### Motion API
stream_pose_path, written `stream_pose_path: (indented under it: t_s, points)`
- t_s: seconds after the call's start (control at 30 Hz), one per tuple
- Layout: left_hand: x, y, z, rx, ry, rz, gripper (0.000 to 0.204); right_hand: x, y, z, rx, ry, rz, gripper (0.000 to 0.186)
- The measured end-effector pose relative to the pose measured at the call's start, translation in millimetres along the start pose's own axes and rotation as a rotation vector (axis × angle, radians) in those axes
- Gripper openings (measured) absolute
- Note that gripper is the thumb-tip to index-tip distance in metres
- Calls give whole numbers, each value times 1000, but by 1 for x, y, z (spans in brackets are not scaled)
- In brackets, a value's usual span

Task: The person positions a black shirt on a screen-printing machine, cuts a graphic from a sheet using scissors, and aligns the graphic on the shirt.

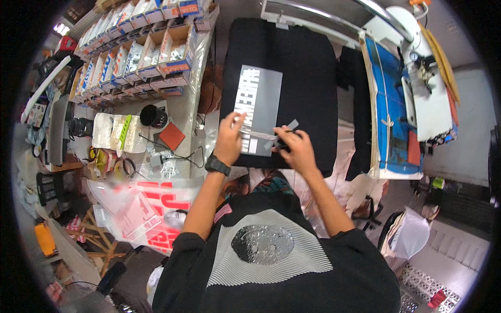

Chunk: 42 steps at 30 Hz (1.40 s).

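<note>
A black garment [308, 78] lies flat over a board in front of me. On it rests a grey translucent film sheet [267, 99] with white block lettering along its left side. Between my hands, over the sheet's near end, stretches a narrow clear strip [258, 135] that looks like tape. My left hand [228, 138], wearing a black watch [217, 165], pinches the strip's left end. At its other end my right hand [297, 148] has its fingers closed; a small dark thing under them is too hidden to name. A small grey piece [293, 124] lies beside the right fingers.
To the left, a table carries cardboard boxes [175, 49] with small packets, a black mug [153, 116], a red-brown square [172, 136] and a cable. A blue-topped board [389, 104] stands to the right. A metal bar [389, 18] crosses the far side.
</note>
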State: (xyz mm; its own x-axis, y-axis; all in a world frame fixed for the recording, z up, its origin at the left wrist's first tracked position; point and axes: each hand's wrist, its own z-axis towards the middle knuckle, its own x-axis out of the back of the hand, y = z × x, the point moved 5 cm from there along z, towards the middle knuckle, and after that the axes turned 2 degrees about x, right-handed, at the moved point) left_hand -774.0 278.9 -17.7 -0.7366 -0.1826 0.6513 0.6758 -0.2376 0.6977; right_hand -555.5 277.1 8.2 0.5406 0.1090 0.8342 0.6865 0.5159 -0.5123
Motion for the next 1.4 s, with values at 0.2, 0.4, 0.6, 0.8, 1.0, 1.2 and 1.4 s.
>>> stream_pose_path:
  t_s: [0.2,0.4,0.6,0.8,1.0,1.2,1.4]
  points:
    - [17,-9,-4,-176,-91,393,32,65,63,-62,-327,131,-203,52]
    - [-27,21,0,-66,-3,346,38,3,1,-112,-618,17,865,47]
    - [-49,18,-8,-71,-166,403,51,-71,-17,-154,-698,-179,1263,44]
    - [-47,15,-15,-81,-214,433,52,-75,-22,-134,-677,-13,1308,49]
    - [-51,15,-20,-55,-212,442,53,-82,-21,-126,-701,-30,1139,46]
    - [-51,14,-22,-52,-203,413,54,-79,-24,-118,-685,-26,1036,42]
    - [-51,14,-22,-50,-191,395,57,-83,-21,-121,-676,5,1001,41]
